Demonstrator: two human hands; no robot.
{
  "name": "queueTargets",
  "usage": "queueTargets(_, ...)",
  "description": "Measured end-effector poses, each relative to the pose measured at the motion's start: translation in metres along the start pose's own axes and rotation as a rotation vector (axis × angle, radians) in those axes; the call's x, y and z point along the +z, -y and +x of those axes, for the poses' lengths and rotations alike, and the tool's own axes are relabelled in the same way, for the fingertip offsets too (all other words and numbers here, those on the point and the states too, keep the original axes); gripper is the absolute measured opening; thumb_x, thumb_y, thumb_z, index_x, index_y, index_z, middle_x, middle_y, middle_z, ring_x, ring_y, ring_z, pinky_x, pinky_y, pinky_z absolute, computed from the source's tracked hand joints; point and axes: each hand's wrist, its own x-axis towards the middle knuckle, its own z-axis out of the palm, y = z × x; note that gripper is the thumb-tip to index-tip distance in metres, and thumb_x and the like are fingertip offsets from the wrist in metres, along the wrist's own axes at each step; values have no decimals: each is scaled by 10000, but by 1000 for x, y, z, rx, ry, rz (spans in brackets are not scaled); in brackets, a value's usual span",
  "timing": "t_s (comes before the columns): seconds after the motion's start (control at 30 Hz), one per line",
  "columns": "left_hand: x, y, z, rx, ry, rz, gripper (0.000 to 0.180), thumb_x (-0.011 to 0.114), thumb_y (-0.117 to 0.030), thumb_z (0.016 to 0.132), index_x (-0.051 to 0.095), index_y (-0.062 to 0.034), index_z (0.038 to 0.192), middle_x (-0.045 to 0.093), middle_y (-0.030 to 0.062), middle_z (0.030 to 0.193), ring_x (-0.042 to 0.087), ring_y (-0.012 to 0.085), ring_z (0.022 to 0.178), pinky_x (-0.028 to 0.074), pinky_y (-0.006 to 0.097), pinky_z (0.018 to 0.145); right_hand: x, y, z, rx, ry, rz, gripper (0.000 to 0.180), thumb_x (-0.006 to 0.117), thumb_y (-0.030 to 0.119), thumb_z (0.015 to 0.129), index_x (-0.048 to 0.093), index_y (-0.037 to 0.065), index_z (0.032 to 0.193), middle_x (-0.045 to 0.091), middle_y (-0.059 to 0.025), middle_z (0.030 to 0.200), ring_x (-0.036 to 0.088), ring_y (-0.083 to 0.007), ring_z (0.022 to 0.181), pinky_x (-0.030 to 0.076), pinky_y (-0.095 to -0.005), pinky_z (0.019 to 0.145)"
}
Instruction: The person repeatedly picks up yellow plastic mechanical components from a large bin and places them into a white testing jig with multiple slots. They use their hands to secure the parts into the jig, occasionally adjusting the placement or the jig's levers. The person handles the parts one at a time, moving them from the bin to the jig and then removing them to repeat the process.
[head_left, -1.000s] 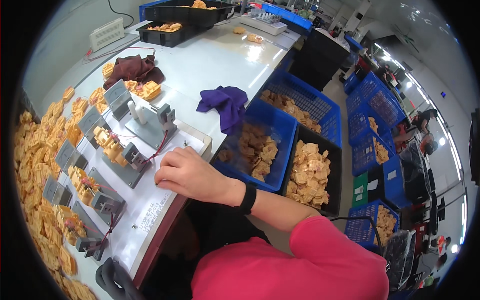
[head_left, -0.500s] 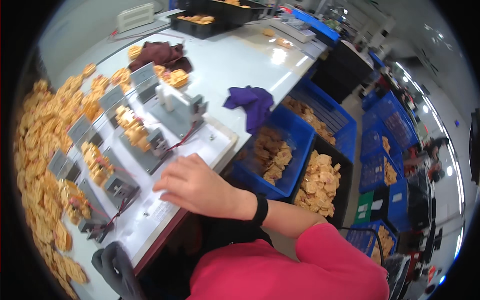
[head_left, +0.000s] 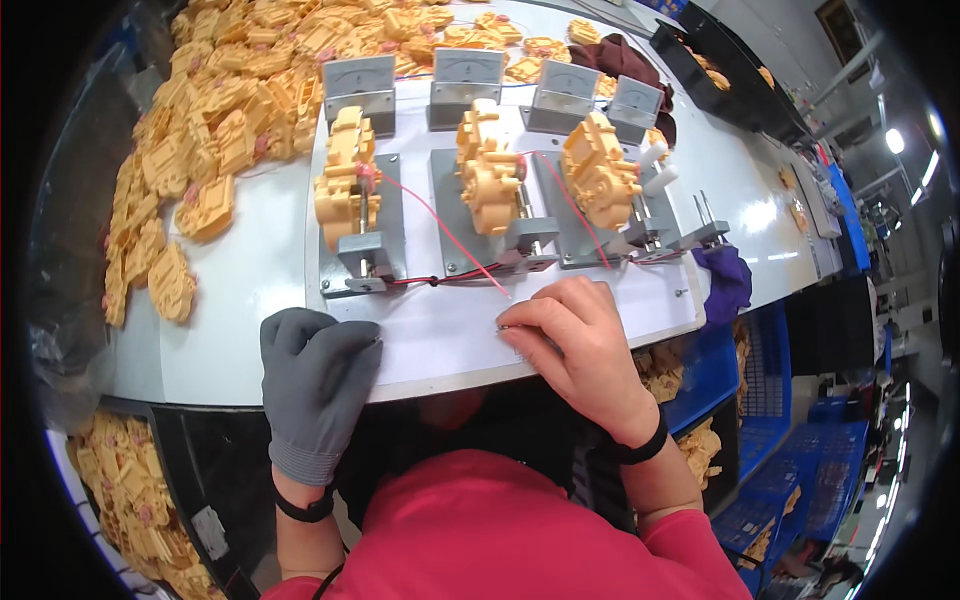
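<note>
My right hand (head_left: 585,345) is bare and closed in a pinch at the front of the white board (head_left: 430,355). A tiny dark object shows at its fingertips, too small to name. The loose end of a red wire (head_left: 450,235) hangs just above those fingers. My left hand (head_left: 315,370), in a grey knitted glove, rests by the board's front edge with thumb and fingers pressed together; what they hold, if anything, is too small to make out. Beyond the hands, three yellow plastic gear housings (head_left: 348,180) sit upright on grey test fixtures (head_left: 392,215), with red wires trailing from them.
Analog panel meters (head_left: 468,80) stand behind the fixtures. Yellow housings (head_left: 240,130) are heaped at the far left. A purple cloth (head_left: 725,280) hangs over the table's right edge, near white pegs (head_left: 660,180) on another fixture. Blue crates (head_left: 705,375) stand at the right.
The view has swung round to face the fixtures. My right hand's fingers, loosely spread before, are now pinched near the board's front. My gloved left hand has come fully into view.
</note>
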Motion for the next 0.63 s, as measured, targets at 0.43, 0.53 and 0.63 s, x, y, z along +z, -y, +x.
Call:
queueTargets(0.43, 2, -4, 2, -53, -14, -1, 172, 757, -117, 755, 711, -138, 919, 572, 45, 850, 521, 259, 901, 438, 373, 808, 6, 0, 0, 45, -64, -10, 163, 762, 128, 778, 676, 114, 915, 594, -12, 813, 551, -223, 781, 383, -350, 721)
queueTargets(0.53, 3, -4, 1, -48, -4, -10, 178, 744, -77, 758, 705, -109, 929, 554, 58, 874, 516, 257, 928, 438, 374, 825, 10, 0, -5, 69, -74, -22, 201, 775, 135, 764, 682, 114, 941, 599, -17, 818, 555, -220, 787, 386, -346, 730)
queueTargets(0.63, 2, -1, -1, -24, -6, -30, 186, 742, -63, 760, 707, -99, 939, 555, 67, 900, 513, 260, 945, 441, 378, 849, 12, 1, -6, 106, -83, -9, 237, 786, 142, 754, 693, 120, 971, 607, -28, 828, 560, -226, 795, 402, -356, 761)
